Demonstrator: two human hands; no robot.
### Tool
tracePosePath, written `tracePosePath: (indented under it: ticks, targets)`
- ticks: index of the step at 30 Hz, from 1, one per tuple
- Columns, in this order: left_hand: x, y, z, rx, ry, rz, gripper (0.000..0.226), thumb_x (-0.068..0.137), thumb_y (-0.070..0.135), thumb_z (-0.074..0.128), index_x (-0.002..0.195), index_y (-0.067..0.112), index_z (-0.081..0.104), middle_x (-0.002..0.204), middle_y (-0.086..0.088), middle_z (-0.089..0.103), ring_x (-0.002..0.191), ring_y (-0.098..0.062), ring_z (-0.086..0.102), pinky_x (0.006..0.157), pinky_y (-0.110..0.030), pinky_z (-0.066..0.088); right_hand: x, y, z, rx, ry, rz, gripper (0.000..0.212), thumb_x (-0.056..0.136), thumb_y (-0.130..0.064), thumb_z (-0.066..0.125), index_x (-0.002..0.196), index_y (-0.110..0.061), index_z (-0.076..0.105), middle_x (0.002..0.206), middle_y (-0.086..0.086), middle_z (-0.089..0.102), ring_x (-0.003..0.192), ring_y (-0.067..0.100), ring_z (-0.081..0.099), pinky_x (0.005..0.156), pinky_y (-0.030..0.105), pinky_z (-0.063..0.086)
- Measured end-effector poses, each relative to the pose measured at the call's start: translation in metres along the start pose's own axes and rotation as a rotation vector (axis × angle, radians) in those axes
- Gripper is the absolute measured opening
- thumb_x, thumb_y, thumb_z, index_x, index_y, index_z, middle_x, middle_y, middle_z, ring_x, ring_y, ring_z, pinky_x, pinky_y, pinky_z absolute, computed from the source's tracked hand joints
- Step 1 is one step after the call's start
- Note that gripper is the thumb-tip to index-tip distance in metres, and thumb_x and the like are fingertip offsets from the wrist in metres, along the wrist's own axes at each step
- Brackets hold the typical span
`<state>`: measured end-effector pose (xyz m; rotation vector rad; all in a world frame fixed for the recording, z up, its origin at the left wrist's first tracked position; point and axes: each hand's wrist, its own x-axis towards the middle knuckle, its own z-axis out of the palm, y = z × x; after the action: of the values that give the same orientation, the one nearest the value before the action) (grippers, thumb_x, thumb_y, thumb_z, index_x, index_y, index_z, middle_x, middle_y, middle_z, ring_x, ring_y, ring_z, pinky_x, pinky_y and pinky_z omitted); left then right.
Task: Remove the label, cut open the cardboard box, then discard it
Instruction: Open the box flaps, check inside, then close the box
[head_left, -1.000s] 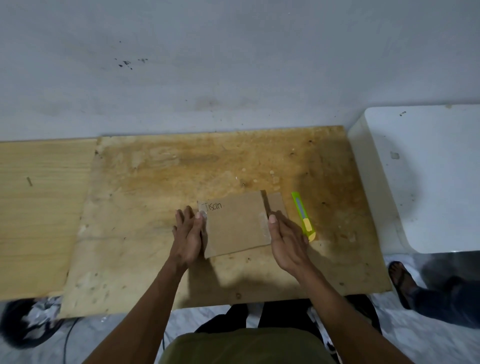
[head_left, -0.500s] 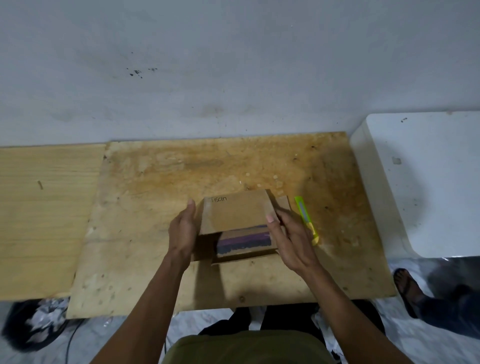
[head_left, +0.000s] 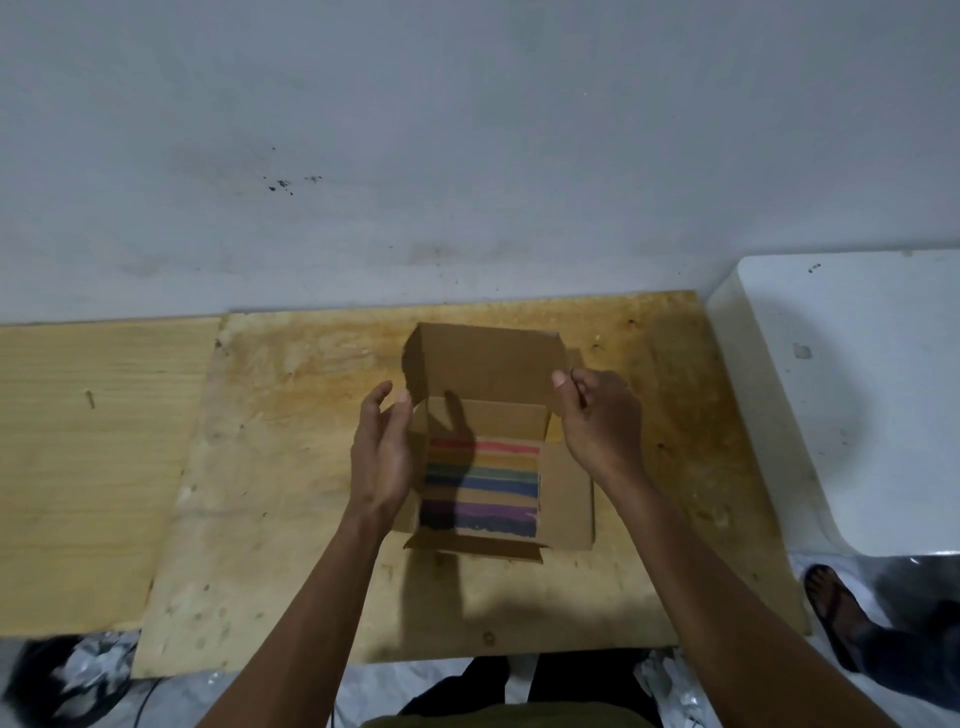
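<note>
A small brown cardboard box (head_left: 566, 493) sits on the stained plywood board (head_left: 270, 467), its lid (head_left: 483, 364) swung up and standing upright at the far side. Inside lies a panel with coloured stripes (head_left: 498, 483), red at the far end to purple and dark blue at the near end. My left hand (head_left: 382, 457) is at the box's left wall, fingers apart, thumb and fingertip by the lid's lower left corner. My right hand (head_left: 592, 415) pinches the lid's right edge. The yellow-green cutter is hidden behind my right hand.
A white block-shaped thing (head_left: 857, 395) stands to the right of the board. Pale wood planks (head_left: 93, 467) lie to the left. A person's sandalled foot (head_left: 831, 608) is at lower right. A dark bag with crumpled material (head_left: 67, 680) sits at lower left. The wall runs behind.
The box was closed flat under both hands. The lid has been lifted from the near side and swung fully up, exposing the striped panel. Both hands moved up with the lid.
</note>
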<state>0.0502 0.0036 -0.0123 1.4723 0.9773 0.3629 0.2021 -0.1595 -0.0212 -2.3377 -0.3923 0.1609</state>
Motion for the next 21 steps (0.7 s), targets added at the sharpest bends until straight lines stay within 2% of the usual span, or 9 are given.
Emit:
tracePosePath:
  ticks: [2,3,5,6,8,10,13,17,21]
  targets:
    - [0.008,0.001,0.008,0.084,-0.028,0.047,0.06,0.099,0.044,0.048,0.151,0.024,0.025,0.148,-0.002,0.043,0.116,-0.014,0.048,0.089,-0.03,0.046,0.013,-0.005,0.009,0.082,0.023,0.066,0.021,0.097,-0.033,0.052,0.101,-0.018,0.066,0.084,-0.003,0.064,0.077,0.009,0.058,0.066,0.025,0.041]
    - [0.013,0.0,0.011,0.134,-0.058,0.06,0.065,0.097,0.043,0.053,0.151,0.024,0.021,0.152,-0.004,0.04,0.116,-0.014,0.047,0.093,-0.035,0.048,0.017,-0.008,0.012,0.139,0.012,0.104,0.027,0.097,-0.028,0.055,0.121,-0.019,0.06,0.092,-0.005,0.065,0.083,0.009,0.06,0.069,0.022,0.044]
    - [0.024,-0.006,0.015,0.326,-0.12,0.121,0.074,0.091,0.042,0.063,0.148,0.027,0.018,0.153,-0.006,0.037,0.124,-0.017,0.045,0.103,-0.044,0.046,0.017,-0.011,0.021,0.198,-0.014,0.099,0.044,0.095,-0.016,0.058,0.138,-0.018,0.046,0.107,-0.004,0.061,0.091,0.008,0.058,0.072,0.012,0.043]
    - [0.032,-0.013,0.017,0.509,-0.149,0.2,0.079,0.086,0.043,0.065,0.147,0.026,0.018,0.153,-0.008,0.035,0.131,-0.023,0.041,0.109,-0.049,0.041,0.015,-0.01,0.026,0.19,-0.029,0.073,0.048,0.094,-0.011,0.058,0.139,-0.017,0.044,0.115,0.0,0.058,0.096,0.009,0.056,0.075,0.012,0.044]
    - [0.047,-0.027,0.019,0.946,-0.213,0.381,0.093,0.08,0.05,0.064,0.151,0.016,0.015,0.161,-0.012,0.019,0.147,-0.032,0.017,0.12,-0.055,0.022,0.009,-0.005,0.036,0.138,-0.093,0.036,0.054,0.091,-0.006,0.06,0.141,-0.016,0.043,0.133,0.006,0.051,0.11,0.014,0.052,0.093,0.019,0.044]
    - [0.06,-0.033,0.018,1.157,-0.331,0.373,0.103,0.08,0.061,0.064,0.155,0.022,0.006,0.166,-0.004,-0.004,0.152,-0.031,-0.007,0.122,-0.057,0.004,0.004,0.004,0.046,0.088,-0.19,0.017,0.061,0.088,-0.008,0.064,0.144,-0.015,0.041,0.148,0.005,0.041,0.131,0.019,0.042,0.11,0.024,0.034]
    - [0.08,-0.037,0.017,1.294,-0.483,0.277,0.111,0.076,0.07,0.062,0.155,0.035,-0.008,0.164,0.002,-0.022,0.148,-0.027,-0.025,0.118,-0.06,-0.008,-0.001,0.022,0.058,-0.131,-0.334,-0.01,0.077,0.087,-0.029,0.068,0.151,-0.022,0.025,0.161,0.001,0.021,0.146,0.02,0.02,0.118,0.042,0.027]
    - [0.096,-0.039,0.012,1.433,-0.609,0.181,0.125,0.069,0.081,0.058,0.154,0.031,-0.02,0.16,0.002,-0.031,0.144,-0.025,-0.035,0.113,-0.059,-0.017,0.002,0.035,0.063,-0.323,-0.476,-0.094,0.09,0.088,-0.056,0.056,0.155,-0.028,0.003,0.164,-0.003,-0.002,0.15,0.018,-0.002,0.123,0.045,0.006]
    - [0.087,-0.054,0.003,1.364,-0.603,0.143,0.128,0.064,0.09,0.049,0.154,0.029,-0.02,0.16,0.002,-0.031,0.144,-0.021,-0.035,0.116,-0.058,-0.017,0.01,0.044,0.064,-0.421,-0.569,-0.201,0.091,0.087,-0.07,0.037,0.155,-0.025,-0.004,0.164,-0.003,-0.008,0.15,0.014,-0.01,0.122,0.046,-0.002]
